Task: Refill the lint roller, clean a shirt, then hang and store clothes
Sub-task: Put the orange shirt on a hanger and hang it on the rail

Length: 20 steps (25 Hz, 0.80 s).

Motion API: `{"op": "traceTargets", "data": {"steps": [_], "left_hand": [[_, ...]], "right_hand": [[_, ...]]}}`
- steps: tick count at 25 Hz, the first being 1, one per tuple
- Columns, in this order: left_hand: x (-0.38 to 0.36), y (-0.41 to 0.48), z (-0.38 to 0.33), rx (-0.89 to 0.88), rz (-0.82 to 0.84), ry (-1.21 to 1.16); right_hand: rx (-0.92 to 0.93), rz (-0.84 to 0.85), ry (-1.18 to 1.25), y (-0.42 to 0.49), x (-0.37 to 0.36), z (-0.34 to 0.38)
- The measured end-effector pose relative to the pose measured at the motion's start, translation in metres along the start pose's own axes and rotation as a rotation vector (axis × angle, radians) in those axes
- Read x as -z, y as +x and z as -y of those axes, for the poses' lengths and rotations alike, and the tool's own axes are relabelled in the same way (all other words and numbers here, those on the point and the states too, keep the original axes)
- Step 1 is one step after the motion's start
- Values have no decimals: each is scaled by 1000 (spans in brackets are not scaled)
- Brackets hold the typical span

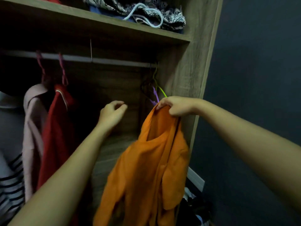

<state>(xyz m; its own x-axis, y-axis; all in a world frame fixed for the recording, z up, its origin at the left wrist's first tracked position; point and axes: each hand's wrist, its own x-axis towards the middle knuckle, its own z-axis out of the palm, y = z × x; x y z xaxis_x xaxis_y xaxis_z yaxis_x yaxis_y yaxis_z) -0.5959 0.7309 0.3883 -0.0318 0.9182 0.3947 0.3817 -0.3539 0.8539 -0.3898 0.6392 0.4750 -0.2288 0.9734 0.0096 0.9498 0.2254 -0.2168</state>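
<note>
Two hands are raised in front of an open wooden wardrobe (187, 66). The right hand (176, 106) grips the orange shirt (149, 168) at its top edge, with the fingers curled tightly around a bunch of the fabric. The shirt hangs down freely from this hand, just in front of the right wall of the wardrobe. It is plain orange, creased, and folded on itself, so its sleeves are hard to separate from the body; the lower part is a little blurred.

The left hand (112, 114) reaches into the middle of the wardrobe, well apart from the shirt. Its fingers are only loosely bent and it holds nothing.

Just above the right hand, some empty hangers (155, 93), green, purple and dark, hang at the right end of the rail (114, 60). At the left end of the rail hang a red garment (57, 128) and, beside it, a pale pink garment (31, 128). A striped garment (11, 185) shows at the far left edge. On the shelf (114, 30) above the rail lie folded patterned clothes (162, 12). A dark blue wall (252, 79) is to the right of the wardrobe.
</note>
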Motion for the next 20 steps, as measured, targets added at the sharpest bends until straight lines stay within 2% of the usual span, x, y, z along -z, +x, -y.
{"op": "traceTargets", "data": {"steps": [5, 10, 15, 20], "left_hand": [[-79, 64, -57, 6, 135, -85], [-139, 85, -77, 138, 213, -36], [-143, 87, -77, 84, 16, -33], [-104, 81, -46, 100, -3, -64]], "right_hand": [[-66, -43, -95, 0, 7, -10], [-117, -17, -152, 6, 6, -19], [-107, -8, -115, 5, 4, -22], [-68, 2, -131, 14, -9, -11]]}}
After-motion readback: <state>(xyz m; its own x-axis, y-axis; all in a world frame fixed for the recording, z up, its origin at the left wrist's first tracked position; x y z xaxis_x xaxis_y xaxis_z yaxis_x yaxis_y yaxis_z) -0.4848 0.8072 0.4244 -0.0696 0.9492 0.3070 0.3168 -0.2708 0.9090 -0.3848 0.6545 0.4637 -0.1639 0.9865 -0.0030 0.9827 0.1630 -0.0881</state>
